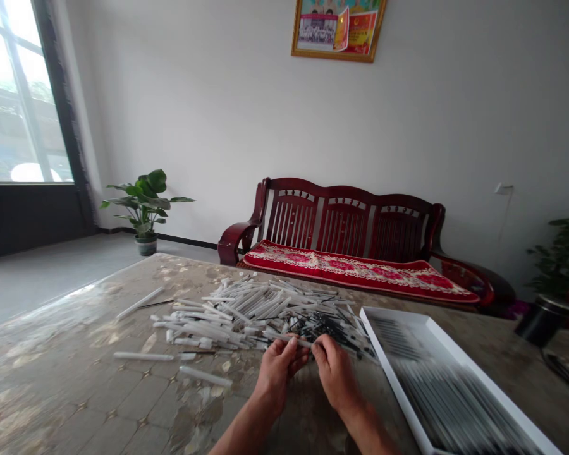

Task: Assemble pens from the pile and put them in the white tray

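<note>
My left hand and my right hand are close together over the table's near middle. Between them lies a slim white pen barrel, pinched by the fingers of both hands. Its right end is hidden by my right fingers. Just beyond the hands spreads a heap of white pen barrels. Thin dark pen parts, some black-tipped, lie at the heap's right side. To the right of my right hand, a white tray holds rows of slim pens, blurred in this view.
Loose barrels lie left of the heap on the patterned table. A red wooden bench stands behind the table. A potted plant is on the floor at left. A black pot and cable stand at right.
</note>
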Tool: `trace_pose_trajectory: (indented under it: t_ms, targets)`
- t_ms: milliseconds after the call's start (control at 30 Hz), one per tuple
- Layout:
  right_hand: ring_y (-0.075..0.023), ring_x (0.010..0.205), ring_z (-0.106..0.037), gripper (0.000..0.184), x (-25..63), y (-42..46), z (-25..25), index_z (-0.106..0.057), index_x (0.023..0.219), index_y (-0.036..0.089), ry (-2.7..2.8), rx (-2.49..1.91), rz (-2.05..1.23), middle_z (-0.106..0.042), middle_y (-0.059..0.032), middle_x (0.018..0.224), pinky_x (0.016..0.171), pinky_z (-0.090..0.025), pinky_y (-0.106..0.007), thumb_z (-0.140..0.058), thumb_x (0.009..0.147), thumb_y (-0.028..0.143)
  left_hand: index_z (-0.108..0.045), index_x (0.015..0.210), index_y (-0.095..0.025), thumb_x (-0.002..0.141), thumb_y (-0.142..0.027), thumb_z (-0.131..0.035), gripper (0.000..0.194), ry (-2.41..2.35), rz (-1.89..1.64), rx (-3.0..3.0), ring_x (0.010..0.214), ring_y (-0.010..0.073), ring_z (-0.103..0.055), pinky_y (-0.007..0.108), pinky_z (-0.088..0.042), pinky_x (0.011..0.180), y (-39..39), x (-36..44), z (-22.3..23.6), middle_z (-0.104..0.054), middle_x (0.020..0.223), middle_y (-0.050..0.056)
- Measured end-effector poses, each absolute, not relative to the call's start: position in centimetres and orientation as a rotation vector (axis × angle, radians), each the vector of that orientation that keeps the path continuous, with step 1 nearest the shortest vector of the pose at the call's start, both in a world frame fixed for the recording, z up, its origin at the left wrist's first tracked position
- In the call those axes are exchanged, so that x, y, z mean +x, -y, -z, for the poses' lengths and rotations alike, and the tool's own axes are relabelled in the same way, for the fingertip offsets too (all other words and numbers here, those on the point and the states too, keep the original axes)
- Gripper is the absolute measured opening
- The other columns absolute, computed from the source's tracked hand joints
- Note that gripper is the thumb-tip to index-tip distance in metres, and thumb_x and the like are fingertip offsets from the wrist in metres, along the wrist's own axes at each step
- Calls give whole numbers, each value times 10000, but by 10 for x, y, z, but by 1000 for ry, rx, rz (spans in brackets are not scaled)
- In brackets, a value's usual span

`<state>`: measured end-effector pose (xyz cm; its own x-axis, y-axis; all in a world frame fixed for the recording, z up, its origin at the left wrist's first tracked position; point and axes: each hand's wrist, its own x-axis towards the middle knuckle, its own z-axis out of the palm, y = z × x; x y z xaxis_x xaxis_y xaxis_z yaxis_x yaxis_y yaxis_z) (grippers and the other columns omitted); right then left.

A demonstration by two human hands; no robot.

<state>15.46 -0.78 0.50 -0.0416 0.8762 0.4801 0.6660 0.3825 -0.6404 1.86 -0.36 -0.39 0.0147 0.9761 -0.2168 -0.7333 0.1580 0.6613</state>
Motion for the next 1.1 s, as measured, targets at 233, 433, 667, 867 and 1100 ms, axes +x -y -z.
trace_pose_trajectory:
  t_ms: [233,433,667,867,1100]
  targets:
    - [-167,650,-605,398,156,9,-4,-587,781,214,1771,-1365,-373,-663,-18,700,578,-385,-241,-359,958,487,-655,803,-137,610,-276,-876,324,-746,-1384,447,627,147,-707,218,-581,584,4,21,6,-745,720,56]
    - [-165,514,-552,513,157,8,-4,-541,627,221,1713,-1423,-380,-588,-11,534,499,-341,-256,-306,960,531,-657,793,-140,575,-316,-887,363,-758,-1374,488,624,148,-705,213,-571,578,5,22,5,-736,694,41]
    - [-170,574,-567,520,157,9,-4,-569,677,220,1742,-1403,-356,-638,-29,614,542,-353,-253,-346,927,617,-658,782,-145,530,-360,-898,408,-777,-1377,500,622,147,-696,219,-559,581,6,22,5,-725,676,29]
    - [-170,580,-583,520,158,8,0,-588,695,222,1748,-1414,-410,-640,-19,605,530,-339,-245,-356,920,629,-643,747,-150,499,-440,-890,455,-790,-1385,518,620,145,-681,227,-542,590,8,23,4,-715,669,25]
    - [-171,524,-546,579,159,4,4,-556,622,220,1741,-1453,-457,-596,-19,535,518,-321,-263,-294,929,635,-634,741,-149,514,-471,-869,459,-813,-1389,586,591,143,-656,237,-518,573,8,23,5,-687,638,15]
